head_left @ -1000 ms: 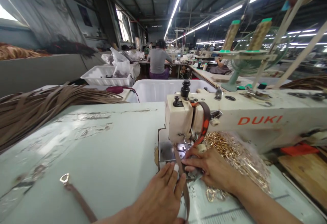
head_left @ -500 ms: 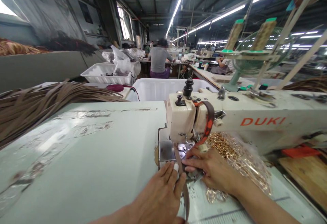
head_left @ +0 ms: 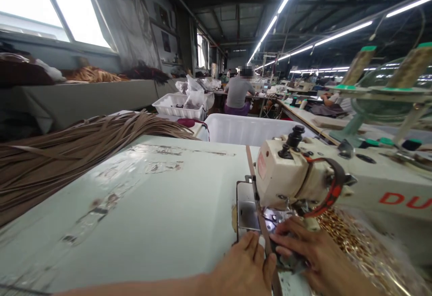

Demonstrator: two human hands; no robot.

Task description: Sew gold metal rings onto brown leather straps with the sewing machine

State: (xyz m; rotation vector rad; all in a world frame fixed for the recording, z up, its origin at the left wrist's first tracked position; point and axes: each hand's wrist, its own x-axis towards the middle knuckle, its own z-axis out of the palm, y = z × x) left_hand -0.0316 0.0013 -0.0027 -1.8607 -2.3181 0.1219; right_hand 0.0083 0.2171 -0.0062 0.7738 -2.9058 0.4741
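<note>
A narrow brown strap point(head_left: 264, 229) runs under the head of a white sewing machine point(head_left: 280, 170), and its far end point(head_left: 249, 159) shows on the table behind. My left hand point(head_left: 245, 262) lies low over the metal plate point(head_left: 248, 206), its fingers left of the strap and its thumb on the right side, closed about it. One left finger has a white wrap point(head_left: 262, 241). To the right of the strap, my right hand point(head_left: 307, 246) is closed, fingertips against the strap's edge beside the lit needle area point(head_left: 271, 218). Whatever lies under those fingers is hidden.
Many long brown strips point(head_left: 84, 152) are heaped at the left of the pale table point(head_left: 162, 206). Gold metal hardware in a clear bag point(head_left: 357, 242) lies right of my right hand. Behind stand a white bin point(head_left: 236, 127) and thread cones point(head_left: 359, 66). A seated person point(head_left: 237, 93) is farther back.
The view has turned left, so machine and hands sit farther right and lower. More of the strap shows behind the machine head. Both hands keep nearly the same place at the strap.
</note>
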